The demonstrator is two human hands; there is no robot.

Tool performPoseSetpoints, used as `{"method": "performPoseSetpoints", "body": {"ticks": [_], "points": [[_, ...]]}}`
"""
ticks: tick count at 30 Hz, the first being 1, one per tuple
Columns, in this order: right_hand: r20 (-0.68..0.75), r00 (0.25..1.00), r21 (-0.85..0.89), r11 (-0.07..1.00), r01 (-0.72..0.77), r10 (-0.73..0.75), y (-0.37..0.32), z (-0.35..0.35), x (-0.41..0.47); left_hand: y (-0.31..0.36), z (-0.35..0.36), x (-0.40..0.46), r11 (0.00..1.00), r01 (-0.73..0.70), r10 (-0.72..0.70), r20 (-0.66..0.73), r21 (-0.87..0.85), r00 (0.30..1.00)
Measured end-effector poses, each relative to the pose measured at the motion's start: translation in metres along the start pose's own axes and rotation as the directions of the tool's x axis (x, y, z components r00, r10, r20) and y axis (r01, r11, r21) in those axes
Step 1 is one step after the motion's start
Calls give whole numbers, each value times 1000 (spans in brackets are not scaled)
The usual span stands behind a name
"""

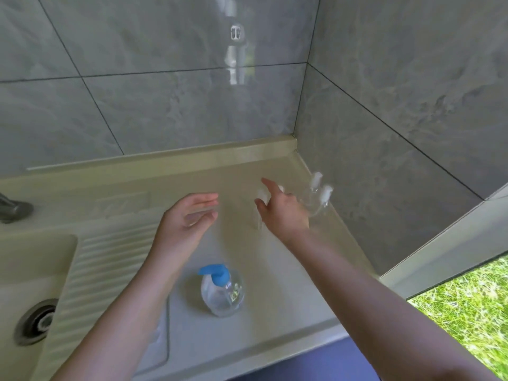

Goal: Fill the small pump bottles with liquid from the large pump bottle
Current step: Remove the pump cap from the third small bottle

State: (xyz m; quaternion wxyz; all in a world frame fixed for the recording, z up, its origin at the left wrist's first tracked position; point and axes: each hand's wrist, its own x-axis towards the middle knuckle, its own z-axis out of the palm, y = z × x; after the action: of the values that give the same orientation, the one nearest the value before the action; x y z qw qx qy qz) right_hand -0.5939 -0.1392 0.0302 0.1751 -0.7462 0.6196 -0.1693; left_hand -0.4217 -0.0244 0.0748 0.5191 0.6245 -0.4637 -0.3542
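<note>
Head view: my left hand (189, 215) hovers over the desk (275, 259), fingers straight and holding nothing. My right hand (283, 213), fingers spread, reaches among blurred small pump bottles (320, 193) near the desk's far right corner; whether it grips one, I cannot tell. Large pump bottle (222, 290) stands near the front edge

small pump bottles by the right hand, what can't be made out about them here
Head view only:
- Small pump bottles: motion blur smears the clear bodies, so fill level is unreadable.
- Exact count: the right hand covers part of the group; a white cap shows behind its fingers.
- Whether the right hand touches any bottle: blurred, cannot tell.
- Large pump bottle: label too small to read.
- Tap: cut off by the left edge.
</note>
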Motion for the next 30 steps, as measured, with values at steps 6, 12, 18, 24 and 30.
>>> {"method": "performPoseSetpoints", "body": {"ticks": [6, 12, 18, 24, 30], "points": [[-29, 998, -60, 996, -62, 61, -16, 10, 2, -9, -3, -9, 998, 35, -37, -31, -58, 999], [38, 994, -93, 991, -95, 99, -22, 9, 6, -10, -4, -15, 995, 43, -46, -33, -85, 998], [-116, 993, 49, 999, -17, 22, -33, -20, -7, -4, -7, -21, 999, 20, -22, -42, -47, 999], [-228, 970, 447, 875, 184, -87, -68, -70, -41, 1, -13, -31, 989, -72, 86, -115, 126, 990], [-99, 969, 679, 696, 231, -225, -86, -85, -84, 16, -11, -65, 986, -32, 45, -77, 161, 996]]}}
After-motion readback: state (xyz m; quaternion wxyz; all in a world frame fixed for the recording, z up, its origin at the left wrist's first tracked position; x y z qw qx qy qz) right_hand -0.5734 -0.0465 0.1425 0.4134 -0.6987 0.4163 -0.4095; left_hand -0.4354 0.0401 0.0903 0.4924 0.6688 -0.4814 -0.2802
